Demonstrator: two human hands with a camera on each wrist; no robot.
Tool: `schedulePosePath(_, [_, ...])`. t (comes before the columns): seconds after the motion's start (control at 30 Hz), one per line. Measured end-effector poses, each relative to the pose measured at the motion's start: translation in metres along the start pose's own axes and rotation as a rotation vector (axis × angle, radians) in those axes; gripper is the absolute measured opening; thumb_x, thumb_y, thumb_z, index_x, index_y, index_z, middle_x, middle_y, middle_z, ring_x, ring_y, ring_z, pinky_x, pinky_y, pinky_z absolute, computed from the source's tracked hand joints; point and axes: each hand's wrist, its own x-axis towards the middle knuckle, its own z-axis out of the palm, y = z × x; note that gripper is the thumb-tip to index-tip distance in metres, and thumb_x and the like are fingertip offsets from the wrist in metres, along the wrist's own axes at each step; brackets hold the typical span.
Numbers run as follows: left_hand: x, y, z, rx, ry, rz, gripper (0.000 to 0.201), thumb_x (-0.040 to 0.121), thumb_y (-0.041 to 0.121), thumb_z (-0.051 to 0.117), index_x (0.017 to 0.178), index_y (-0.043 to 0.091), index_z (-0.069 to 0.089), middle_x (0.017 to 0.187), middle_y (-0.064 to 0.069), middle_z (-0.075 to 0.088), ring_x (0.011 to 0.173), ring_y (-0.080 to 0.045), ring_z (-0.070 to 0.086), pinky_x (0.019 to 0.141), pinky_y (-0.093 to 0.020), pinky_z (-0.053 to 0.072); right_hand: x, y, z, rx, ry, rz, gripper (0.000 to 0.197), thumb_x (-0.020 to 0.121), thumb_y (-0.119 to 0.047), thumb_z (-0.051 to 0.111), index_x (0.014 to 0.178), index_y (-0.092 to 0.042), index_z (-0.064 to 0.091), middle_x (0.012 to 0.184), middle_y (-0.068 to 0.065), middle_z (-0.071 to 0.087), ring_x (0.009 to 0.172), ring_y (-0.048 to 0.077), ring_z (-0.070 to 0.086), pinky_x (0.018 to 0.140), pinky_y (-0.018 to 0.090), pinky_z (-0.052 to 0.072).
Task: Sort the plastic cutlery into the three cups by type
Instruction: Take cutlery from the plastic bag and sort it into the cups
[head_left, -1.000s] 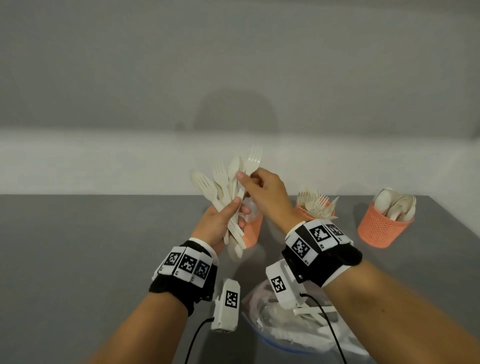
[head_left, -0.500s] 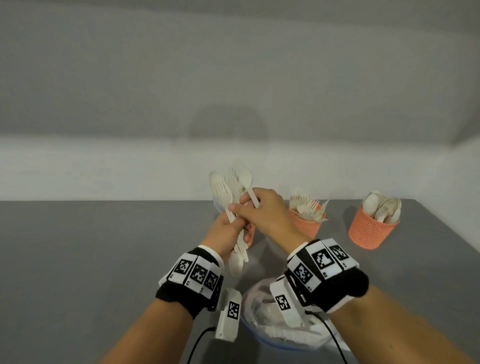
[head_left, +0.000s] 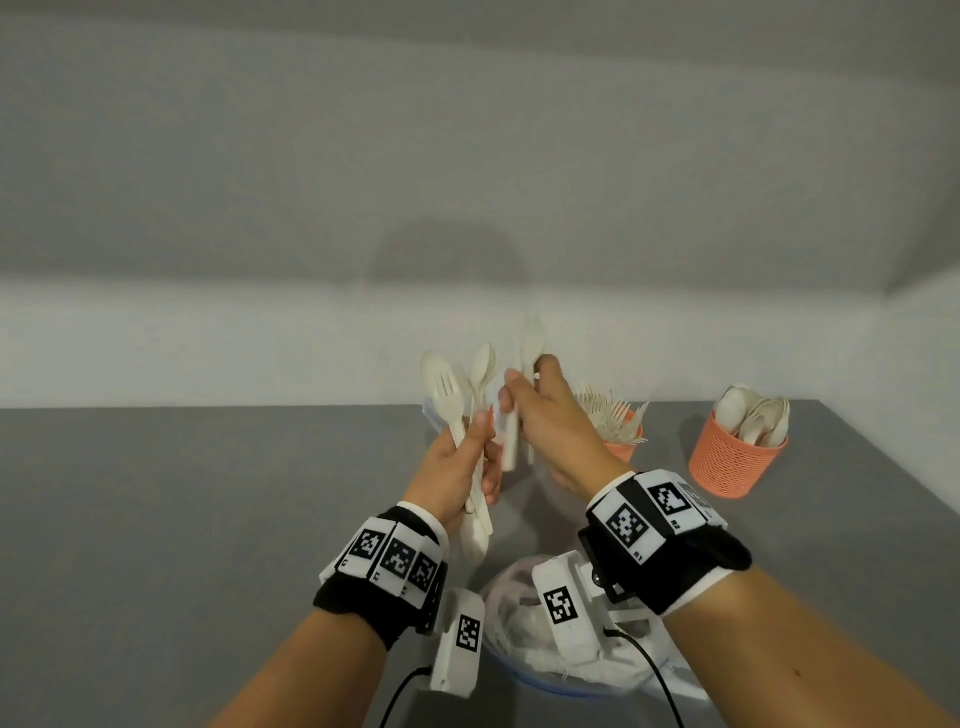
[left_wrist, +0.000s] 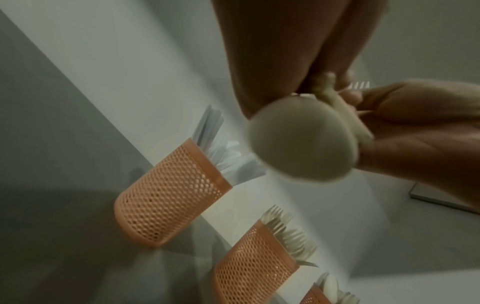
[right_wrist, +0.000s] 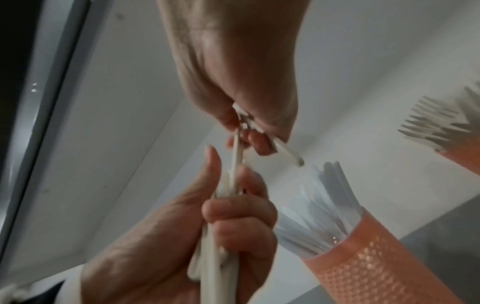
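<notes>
My left hand (head_left: 478, 447) grips a bundle of cream cutlery (head_left: 447, 400), spoons and a fork, heads up, above the table. Just to its right, my right hand (head_left: 514, 395) pinches a spoon (head_left: 533, 340) by its handle and holds it higher than the bundle. The right wrist view shows the right hand (right_wrist: 244, 127) pinching thin handles above the left hand (right_wrist: 233, 222). A spoon bowl (left_wrist: 301, 139) fills the left wrist view. Three orange mesh cups stand behind: knife cup (left_wrist: 171, 197), fork cup (head_left: 621, 441), spoon cup (head_left: 737, 462). In the head view my hands hide most of the knife cup.
A clear bowl (head_left: 571, 680) with more white cutlery sits at the near table edge under my wrists. The grey table (head_left: 208, 519) ends at a white wall behind the cups; its right edge runs just past the spoon cup.
My right hand has gone from a fork's handle to a spoon and drawn it up and to the right of the bundle. Both hands dipped, then rose again.
</notes>
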Motion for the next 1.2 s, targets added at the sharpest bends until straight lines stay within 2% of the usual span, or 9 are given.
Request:
schedulePosePath(0.13, [0.003,-0.007,0.001,0.132,0.157,0.007,0.035,0.094,0.034,0.048,0.067,0.011,0.052,0.049,-0.005,0.041,0.033,-0.011,0.038,0.043,-0.024,0.035,0.000,-0.001,-0.006,-0.032,0.061,-0.124,0.023,0.094,-0.022,0.053,0.114,-0.011,0.052,0.093,-0.005,0.060,0.085,0.005,0.059,0.076,0.016,0.048])
schedulePosePath(0.2, [0.002,-0.006,0.003,0.211,0.168,0.046,0.012,0.094,0.022,0.050,0.087,0.017,0.058,0.044,-0.002,0.040,0.032,-0.009,0.036,0.041,-0.022,0.035,-0.007,-0.003,-0.003,-0.207,-0.035,-0.102,0.021,0.084,-0.026,0.067,0.098,-0.011,0.064,0.079,-0.003,0.064,0.074,0.009,0.062,0.072,0.021,0.049])
schedulePosePath(0.27, [0.001,-0.004,0.008,0.300,0.143,0.076,0.026,0.094,0.004,0.044,0.109,0.019,0.058,0.044,-0.004,0.041,0.030,-0.007,0.034,0.035,-0.017,0.032,-0.014,-0.001,0.003,-0.329,-0.104,-0.087,0.022,0.076,-0.026,0.076,0.088,-0.009,0.069,0.075,0.000,0.068,0.069,0.009,0.062,0.065,0.017,0.048])
schedulePosePath(0.4, [-0.003,-0.001,0.011,0.335,0.105,0.041,0.033,0.085,-0.012,0.044,0.111,0.006,0.053,0.046,-0.003,0.043,0.028,-0.003,0.034,0.032,-0.014,0.028,-0.017,0.002,0.009,-0.312,-0.018,-0.088,0.025,0.078,-0.021,0.073,0.090,0.000,0.068,0.086,0.017,0.072,0.080,0.026,0.069,0.074,0.035,0.054])
schedulePosePath(0.67, [-0.003,0.007,-0.002,0.154,-0.002,0.036,0.030,0.089,-0.008,0.047,0.116,0.005,0.046,0.046,0.002,0.039,0.032,-0.006,0.031,0.035,-0.015,0.024,-0.017,0.002,-0.002,0.045,-0.098,0.017,0.024,0.079,-0.019,0.073,0.091,0.000,0.068,0.080,0.023,0.069,0.063,0.034,0.062,0.056,0.029,0.045])
schedulePosePath(0.83, [-0.004,0.016,0.006,0.066,-0.059,0.050,0.019,0.098,0.023,0.040,0.084,0.013,0.051,0.055,-0.006,0.033,0.035,-0.010,0.026,0.034,-0.015,0.024,-0.014,-0.004,-0.010,0.135,-0.153,0.032,0.012,0.091,-0.018,0.059,0.089,-0.006,0.060,0.040,-0.012,0.055,0.035,-0.002,0.049,0.039,0.009,0.036])
schedulePosePath(1.0, [0.000,0.017,0.007,-0.072,-0.039,-0.006,0.034,0.096,0.029,0.041,0.073,0.008,0.054,0.050,-0.004,0.036,0.032,-0.010,0.026,0.033,-0.012,0.026,-0.004,-0.009,-0.016,0.195,-0.009,-0.024,0.037,0.099,-0.023,0.042,0.064,-0.013,0.050,0.052,-0.001,0.046,0.047,0.011,0.046,0.057,0.025,0.042])
schedulePosePath(1.1, [0.001,0.020,0.004,-0.125,-0.049,-0.078,0.036,0.098,0.025,0.037,0.066,0.009,0.042,0.044,-0.002,0.034,0.028,-0.008,0.026,0.032,-0.011,0.025,0.002,-0.007,-0.022,0.222,0.025,-0.017,0.022,0.099,-0.018,0.042,0.079,-0.013,0.050,0.051,-0.003,0.040,0.050,0.011,0.049,0.057,0.022,0.049])
schedulePosePath(1.2, [-0.002,0.022,0.006,-0.134,-0.083,-0.101,0.032,0.098,0.026,0.036,0.072,0.010,0.045,0.043,0.000,0.033,0.028,-0.007,0.024,0.032,-0.010,0.022,0.001,-0.008,-0.019,0.204,-0.048,0.008,0.012,0.096,-0.015,0.050,0.105,-0.014,0.056,0.046,-0.006,0.037,0.040,0.009,0.035,0.042,0.021,0.033])
